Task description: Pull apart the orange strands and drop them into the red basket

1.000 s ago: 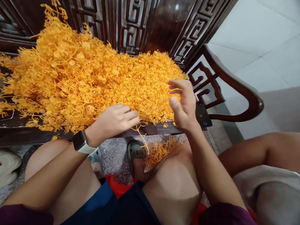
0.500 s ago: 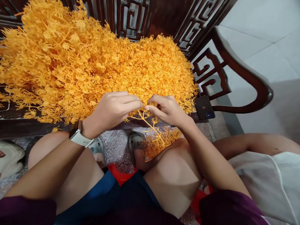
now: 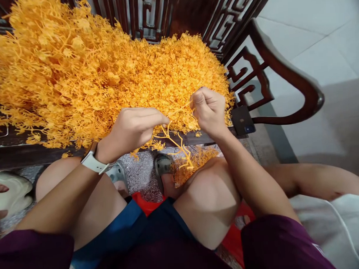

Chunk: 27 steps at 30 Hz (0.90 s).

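Note:
My left hand (image 3: pixel 138 126) is closed in a pinch on a branching orange plastic stem (image 3: pixel 175 141), which slants down to the right below the fingers. A few orange pieces hang under the same hand. Up and to the right, my right hand (image 3: pixel 209 110) is curled with the thumb pressed on the fingers; a thin orange strand shows at its fingertips, its exact form partly hidden. Behind both hands lies a big heap of orange plastic flower sprigs (image 3: pixel 106 74). One small orange floret (image 3: pixel 198 134) is at the bench edge under my right hand.
The heap rests on a dark carved wooden bench (image 3: pixel 65 151) with a curved armrest (image 3: pixel 301 87) at right. A dark phone (image 3: pixel 243 119) lies by the armrest. More orange pieces (image 3: pixel 195 165) are on the floor by my leg. Another person's leg (image 3: pixel 319 178) is at right.
My right hand has moved up and right, away from my left hand, and its fingers have curled in. My left hand stays almost in place with the stem.

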{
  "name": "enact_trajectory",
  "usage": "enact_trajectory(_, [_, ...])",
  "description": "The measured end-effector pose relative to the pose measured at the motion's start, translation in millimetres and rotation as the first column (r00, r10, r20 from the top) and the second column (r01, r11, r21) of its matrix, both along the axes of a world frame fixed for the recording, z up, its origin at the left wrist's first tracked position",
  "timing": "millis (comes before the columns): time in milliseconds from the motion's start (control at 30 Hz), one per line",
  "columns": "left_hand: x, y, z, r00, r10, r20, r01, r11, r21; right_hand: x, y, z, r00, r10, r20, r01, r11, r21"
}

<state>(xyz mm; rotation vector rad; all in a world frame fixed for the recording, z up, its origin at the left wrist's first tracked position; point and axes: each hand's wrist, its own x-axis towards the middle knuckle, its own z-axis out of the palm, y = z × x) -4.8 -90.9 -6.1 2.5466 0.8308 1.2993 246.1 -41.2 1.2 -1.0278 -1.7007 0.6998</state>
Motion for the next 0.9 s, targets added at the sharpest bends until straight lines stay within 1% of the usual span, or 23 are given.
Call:
enact_trajectory(100, [5,-4,-1.9,1.0,-0.016,-0.013,0.016,1.0,0.0,7,17,-3.8,0.973,-0.133,-0.186,0.129,0.991,-0.038])
enact_trajectory(167, [9,-7,-3.6,0.998,-0.037,-0.055,0.037,0.999,0.008,11,29,-5.4,0.949,-0.18,-0.257,0.168,0.983,-0.069])
enact_trajectory(233, [12,-9,-5.2,0.997,-0.035,-0.068,0.037,0.999,0.034,13,35,-6.3,0.959,-0.18,-0.218,0.167,0.983,-0.075])
enact_trajectory(367, [17,-9,-6.4,0.998,-0.005,-0.059,0.008,0.999,0.054,14,43,-9.8,0.98,-0.198,-0.026,0.194,0.977,-0.092])
enact_trajectory(400, [17,-9,-6.1,0.998,-0.004,-0.055,0.007,0.999,0.047,17,47,-11.2,0.973,-0.231,-0.023,0.227,0.968,-0.105])
enact_trajectory(467, [16,-10,-4.2,0.999,-0.013,-0.034,0.013,1.0,0.023,31,58,-14.4,0.944,-0.316,-0.091,0.303,0.944,-0.133])
enact_trajectory(533, [11,-12,-0.1,0.999,0.0,0.033,0.0,1.0,0.002,53,69,-17.3,0.911,-0.373,-0.177,0.35,0.925,-0.149])
enact_trajectory(567, [8,-12,2.6,0.996,0.025,0.082,-0.025,1.0,-0.006,66,73,-18.2,0.905,-0.375,-0.201,0.35,0.925,-0.149])
enact_trajectory(633, [-1,-11,8.7,0.978,0.099,0.182,-0.097,0.995,-0.022,87,74,-18.9,0.918,-0.335,-0.212,0.309,0.939,-0.149])
enact_trajectory(667, [-5,-10,11.5,0.967,0.141,0.212,-0.136,0.99,-0.037,94,71,-18.5,0.927,-0.31,-0.213,0.281,0.947,-0.157])
enact_trajectory(733, [-13,-6,15.5,0.958,0.205,0.199,-0.194,0.978,-0.069,94,55,-15.9,0.952,-0.248,-0.178,0.211,0.956,-0.204])
enact_trajectory(767, [-17,-3,16.4,0.956,0.225,0.187,-0.216,0.974,-0.068,89,45,-13.6,0.968,-0.209,-0.136,0.172,0.954,-0.244])
enact_trajectory(800, [-19,-1,16.6,0.954,0.245,0.175,-0.238,0.969,-0.061,82,35,-10.9,0.987,-0.145,-0.073,0.117,0.948,-0.297])
enact_trajectory(833, [-22,1,16.0,0.952,0.26,0.162,-0.255,0.965,-0.052,73,25,-7.9,0.999,-0.038,0.008,0.038,0.93,-0.367])
enact_trajectory(867, [-24,3,14.6,0.95,0.271,0.155,-0.269,0.962,-0.039,65,18,-5.1,0.989,0.115,0.092,-0.062,0.89,-0.451])
enact_trajectory(900, [-25,4,12.6,0.95,0.278,0.141,-0.277,0.96,-0.03,58,13,-2.8,0.945,0.289,0.155,-0.163,0.824,-0.542])
